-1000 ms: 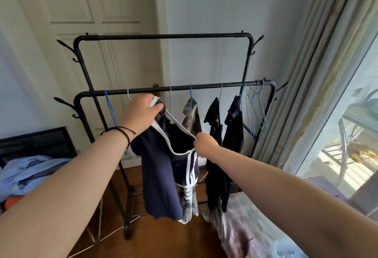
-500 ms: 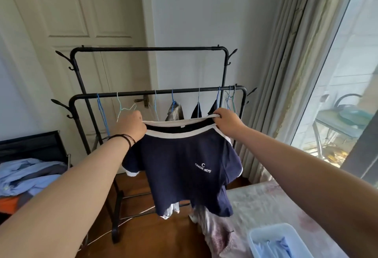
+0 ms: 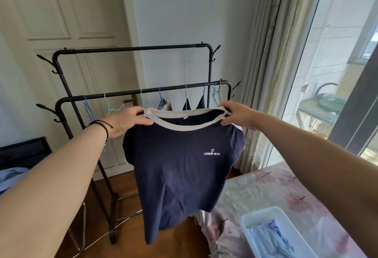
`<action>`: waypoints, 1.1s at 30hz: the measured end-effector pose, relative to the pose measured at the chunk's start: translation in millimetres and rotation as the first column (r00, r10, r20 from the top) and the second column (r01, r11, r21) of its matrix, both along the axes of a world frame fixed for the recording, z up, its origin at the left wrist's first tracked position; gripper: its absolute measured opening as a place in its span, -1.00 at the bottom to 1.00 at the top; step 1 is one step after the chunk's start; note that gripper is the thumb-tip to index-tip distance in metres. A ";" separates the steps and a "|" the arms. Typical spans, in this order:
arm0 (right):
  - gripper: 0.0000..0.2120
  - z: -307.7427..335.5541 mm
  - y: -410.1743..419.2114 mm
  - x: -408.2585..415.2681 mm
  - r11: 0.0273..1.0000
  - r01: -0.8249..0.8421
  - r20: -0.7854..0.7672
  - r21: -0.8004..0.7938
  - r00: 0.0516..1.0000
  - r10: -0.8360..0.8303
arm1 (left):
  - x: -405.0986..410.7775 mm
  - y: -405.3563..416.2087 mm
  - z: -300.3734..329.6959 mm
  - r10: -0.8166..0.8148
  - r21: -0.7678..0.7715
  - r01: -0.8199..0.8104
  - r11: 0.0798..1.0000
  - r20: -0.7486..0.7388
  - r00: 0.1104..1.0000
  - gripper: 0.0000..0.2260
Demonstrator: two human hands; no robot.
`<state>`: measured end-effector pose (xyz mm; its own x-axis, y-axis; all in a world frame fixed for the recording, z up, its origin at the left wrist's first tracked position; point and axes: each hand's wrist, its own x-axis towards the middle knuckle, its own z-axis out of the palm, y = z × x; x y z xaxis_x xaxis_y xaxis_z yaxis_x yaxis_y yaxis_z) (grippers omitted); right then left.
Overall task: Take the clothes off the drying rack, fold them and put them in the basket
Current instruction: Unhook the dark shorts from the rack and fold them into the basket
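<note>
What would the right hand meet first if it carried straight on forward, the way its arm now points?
Probably the bunch of empty hangers on the drying rack's lower rail, just beyond the right hand holding the navy T-shirt; depth is unclear.

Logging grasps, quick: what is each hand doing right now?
Left hand: pinching the navy T-shirt at its collar.
Right hand: pinching the same collar.

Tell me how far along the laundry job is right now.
Done: the basket on the bed already holds light blue clothing. In hand: the navy T-shirt is off the rack, held up unfolded by its white collar, left hand and right hand pinching a shoulder each. Left: folding it, plus a few garments on hangers behind it.
</note>
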<state>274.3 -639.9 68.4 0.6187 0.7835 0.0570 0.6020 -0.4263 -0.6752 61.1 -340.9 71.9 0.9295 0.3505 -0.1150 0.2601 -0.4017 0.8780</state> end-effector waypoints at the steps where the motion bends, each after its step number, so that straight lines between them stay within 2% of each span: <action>1: -0.75 -1.0 -0.6 1.9 1.000 0.000 0.055 -0.029 0.998 0.002 | 0.2 7.2 -2.2 0.013 0.106 -0.013 0.994 -0.003 1.000 -0.71; 3: -0.86 -2.8 0.7 4.7 0.999 0.040 0.140 -0.035 0.990 -0.035 | 1.0 17.3 -4.9 0.050 0.294 -0.050 0.954 0.007 0.999 -0.76; 4: -0.90 -4.2 1.0 6.1 0.997 0.076 0.161 -0.032 0.984 -0.070 | 1.0 19.2 -6.4 0.065 0.328 -0.066 0.942 0.015 0.998 -0.78; 5: -0.91 -5.1 3.3 7.3 0.993 0.113 0.161 -0.027 0.981 -0.108 | -0.4 20.6 -6.8 0.083 0.330 -0.085 0.940 0.022 0.996 -0.79; 9: -0.67 -12.8 11.0 5.8 0.978 0.202 0.058 0.043 0.977 -0.204 | -3.1 18.7 -11.6 0.135 0.257 -0.144 0.956 0.052 0.989 -0.81; 11: -0.65 -15.7 19.3 -0.5 0.971 0.232 0.001 0.059 0.973 -0.233 | -0.7 20.6 -14.0 0.161 0.198 -0.169 0.966 0.056 0.985 -0.79; 17: -0.61 -20.2 55.1 -18.8 0.938 0.330 -0.154 0.103 0.937 -0.312 | 18.7 18.7 -18.1 0.289 0.178 -0.300 0.937 0.087 0.953 -0.76; 20: -0.52 -20.3 77.1 -32.1 0.916 0.384 -0.218 0.115 0.909 -0.354 | 28.8 15.2 -19.8 0.359 0.024 -0.361 0.932 0.052 0.932 -0.78; 24: -0.63 -19.6 102.7 -52.4 0.908 0.390 -0.328 0.152 0.887 -0.326 | 39.4 -5.6 -16.9 0.313 -0.247 -0.307 0.919 -0.018 0.950 -0.81; 30: -0.71 -20.8 131.6 -76.7 0.932 0.330 -0.312 0.152 0.910 -0.271 | 48.9 -45.7 -15.3 0.201 -0.486 -0.186 0.854 -0.022 0.979 -0.91; 33: -0.56 -15.5 136.7 -85.4 0.948 0.293 -0.272 0.126 0.929 -0.251 | 47.5 -54.8 -9.5 0.168 -0.543 -0.148 0.827 -0.013 0.986 -0.87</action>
<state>188.8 -503.2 52.9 0.8175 0.5757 -0.0146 0.2819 -0.4221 -0.8616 108.6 -395.7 62.4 0.8736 0.3840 -0.2988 0.2451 0.1831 0.9520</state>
